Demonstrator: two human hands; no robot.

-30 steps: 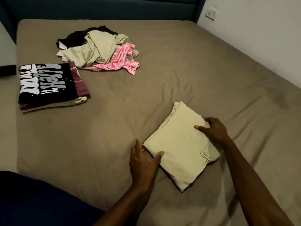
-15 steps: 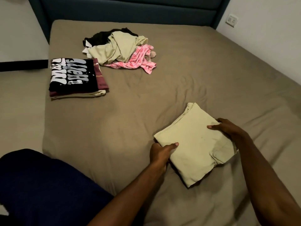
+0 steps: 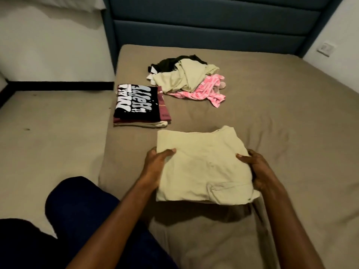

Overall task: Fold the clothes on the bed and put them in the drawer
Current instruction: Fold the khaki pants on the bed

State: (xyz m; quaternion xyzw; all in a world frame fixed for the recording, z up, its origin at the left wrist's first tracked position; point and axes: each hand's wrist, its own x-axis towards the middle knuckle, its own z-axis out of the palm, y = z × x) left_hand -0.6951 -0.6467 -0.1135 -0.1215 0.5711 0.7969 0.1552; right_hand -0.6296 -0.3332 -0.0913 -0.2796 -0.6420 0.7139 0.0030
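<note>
A folded pale green garment (image 3: 202,164) is held just above the bed (image 3: 272,117), casting a shadow below it. My left hand (image 3: 155,166) grips its left edge, thumb on top and fingers underneath. My right hand (image 3: 256,169) grips its right edge the same way. A stack of folded clothes (image 3: 138,104), topped by a black shirt with white lettering, lies at the bed's left edge. Further back sits a loose pile of unfolded clothes (image 3: 190,80) in black, pale green and pink. No drawer is in view.
A dark blue padded headboard (image 3: 209,26) stands behind the bed. The floor (image 3: 48,136) runs along the bed's left side. My knee in dark blue trousers (image 3: 77,206) is at the lower left. A wall socket (image 3: 325,49) sits at the right.
Both hands have closed on the folded garment's edges and lifted it off the bed, carrying it left toward the folded stack. The view has swung to the left.
</note>
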